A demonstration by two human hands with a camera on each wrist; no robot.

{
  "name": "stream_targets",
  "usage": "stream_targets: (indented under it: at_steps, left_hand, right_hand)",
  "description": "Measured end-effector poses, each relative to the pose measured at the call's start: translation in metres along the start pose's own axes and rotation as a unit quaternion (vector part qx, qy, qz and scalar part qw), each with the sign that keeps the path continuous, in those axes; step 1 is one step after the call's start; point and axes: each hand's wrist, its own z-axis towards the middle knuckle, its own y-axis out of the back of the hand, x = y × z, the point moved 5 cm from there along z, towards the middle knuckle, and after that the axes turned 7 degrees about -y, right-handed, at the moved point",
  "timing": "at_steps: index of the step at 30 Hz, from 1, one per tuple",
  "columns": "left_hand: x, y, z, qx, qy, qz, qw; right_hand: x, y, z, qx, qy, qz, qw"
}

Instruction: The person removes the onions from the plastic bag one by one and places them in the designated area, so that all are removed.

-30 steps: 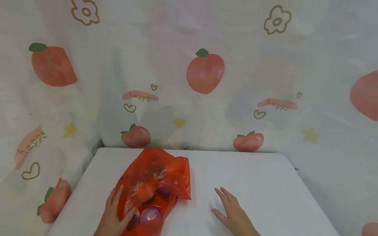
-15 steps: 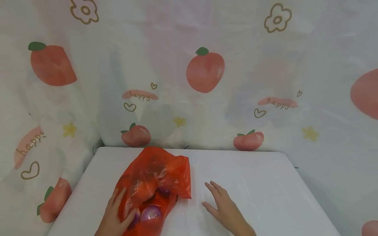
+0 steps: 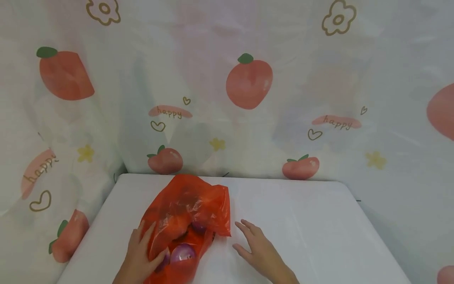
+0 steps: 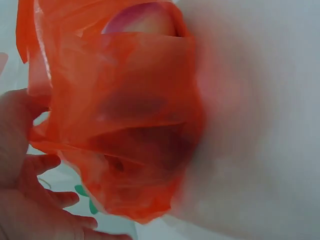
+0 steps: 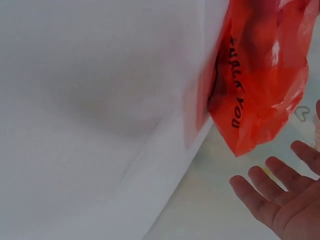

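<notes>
A translucent red plastic bag [image 3: 191,201] lies on the white table, its mouth facing the near side. Inside the mouth shows a shiny purple round thing [image 3: 183,253], with others like it beside and behind; the rest are dim shapes under the plastic. My left hand [image 3: 136,252] touches the bag's left side, fingers loosely spread and thumb by the mouth. In the left wrist view, a fold of the bag [image 4: 42,137] passes between thumb and forefinger. My right hand [image 3: 260,250] hovers just right of the bag, fingers apart and holding nothing.
The white table [image 3: 301,213] extends to the right of the bag. A pale curtain [image 3: 276,79] printed with peaches hangs behind and along both sides. In the right wrist view, black lettering [image 5: 235,82] runs along the bag.
My right hand has moved left toward the bag, its fingers still spread. The left hand stays at the bag's side, and the bag lies as before.
</notes>
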Motion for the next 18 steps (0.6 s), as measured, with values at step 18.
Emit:
stream_targets:
  at_steps: [18]
  left_hand:
    - [-0.020, 0.007, 0.010, -0.043, 0.005, -0.029, 0.9986]
  right_hand:
    - [0.041, -0.031, 0.003, 0.073, 0.075, 0.089, 0.990]
